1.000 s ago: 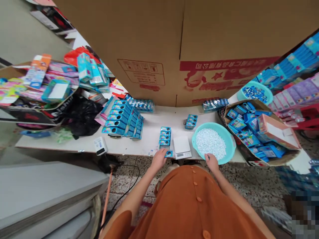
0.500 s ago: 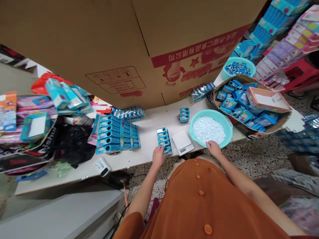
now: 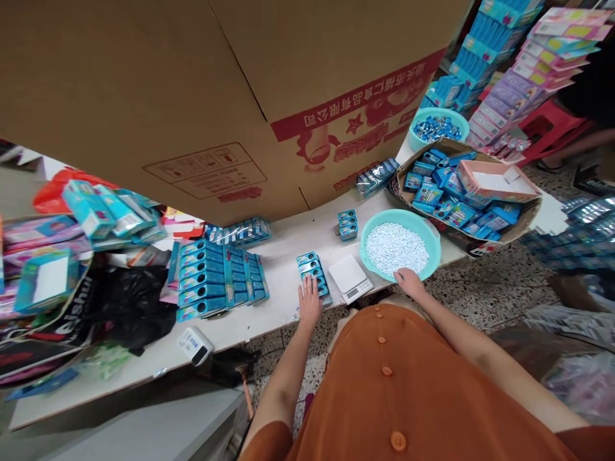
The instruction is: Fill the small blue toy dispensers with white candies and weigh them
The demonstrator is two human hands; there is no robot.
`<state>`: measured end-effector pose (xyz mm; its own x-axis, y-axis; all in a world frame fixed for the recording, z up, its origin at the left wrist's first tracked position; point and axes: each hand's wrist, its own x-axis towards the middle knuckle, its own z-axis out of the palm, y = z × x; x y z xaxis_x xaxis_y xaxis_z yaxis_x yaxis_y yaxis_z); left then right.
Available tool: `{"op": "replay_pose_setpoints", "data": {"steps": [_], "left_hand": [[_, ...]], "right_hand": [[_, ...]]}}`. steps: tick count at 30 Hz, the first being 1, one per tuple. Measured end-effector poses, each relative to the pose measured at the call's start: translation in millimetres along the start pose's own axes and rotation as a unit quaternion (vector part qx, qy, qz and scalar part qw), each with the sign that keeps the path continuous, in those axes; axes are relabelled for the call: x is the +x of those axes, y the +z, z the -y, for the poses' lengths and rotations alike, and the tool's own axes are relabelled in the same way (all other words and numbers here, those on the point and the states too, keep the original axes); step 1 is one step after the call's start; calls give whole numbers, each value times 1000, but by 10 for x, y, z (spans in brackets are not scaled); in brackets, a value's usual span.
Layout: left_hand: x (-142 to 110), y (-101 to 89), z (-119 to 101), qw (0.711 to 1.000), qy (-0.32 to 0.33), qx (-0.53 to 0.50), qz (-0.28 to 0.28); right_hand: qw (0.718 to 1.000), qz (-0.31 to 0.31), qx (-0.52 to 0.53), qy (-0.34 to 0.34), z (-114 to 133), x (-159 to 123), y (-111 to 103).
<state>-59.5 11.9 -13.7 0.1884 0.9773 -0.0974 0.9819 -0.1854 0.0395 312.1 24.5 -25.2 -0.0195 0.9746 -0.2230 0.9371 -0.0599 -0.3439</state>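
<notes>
My left hand [image 3: 310,302] lies with outstretched, slightly spread fingers on the near part of a row of small blue boxes [image 3: 308,258]. Over the near rim of a turquoise basin [image 3: 435,251], my right hand [image 3: 409,282] has its fingers curled together by the white tablets [image 3: 396,246]; whatever is between them is hidden. A white digital scale [image 3: 348,275] sits between the row and the basin. Behind the scale stands a short stack of similar blue boxes [image 3: 348,224].
Stacked blue display boxes [image 3: 221,278] stand left on the white table [image 3: 283,282]. A large cardboard carton [image 3: 202,115] walls off the back. An open carton of blue boxes [image 3: 451,192] and another basin [image 3: 464,128] are at right. A white device [image 3: 195,346] lies near the front edge.
My left hand has shifted from the near end of the row to lie flatter over its boxes, fingers more extended. My right hand stays at the basin's rim. The camera view has turned slightly.
</notes>
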Motion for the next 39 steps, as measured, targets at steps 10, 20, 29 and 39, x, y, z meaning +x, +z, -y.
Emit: {"op": "replay_pose_setpoints", "data": {"steps": [10,20,29,39], "left_hand": [[217,-106,-160,994,40,-74,-66],[1606,-230,-935,992,53,-100,-48],[1942,21,-1141,997,-16,-58,-38],[2038,-83,-1174,997,-8,-53,-52]], "right_hand": [[995,11,94,-10,-10,3,-39],[973,52,211,-71,-66,-74,-206],[965,65,232,-103,-161,-113,-246],[963,90,237,-85,-122,-140,-277]]}}
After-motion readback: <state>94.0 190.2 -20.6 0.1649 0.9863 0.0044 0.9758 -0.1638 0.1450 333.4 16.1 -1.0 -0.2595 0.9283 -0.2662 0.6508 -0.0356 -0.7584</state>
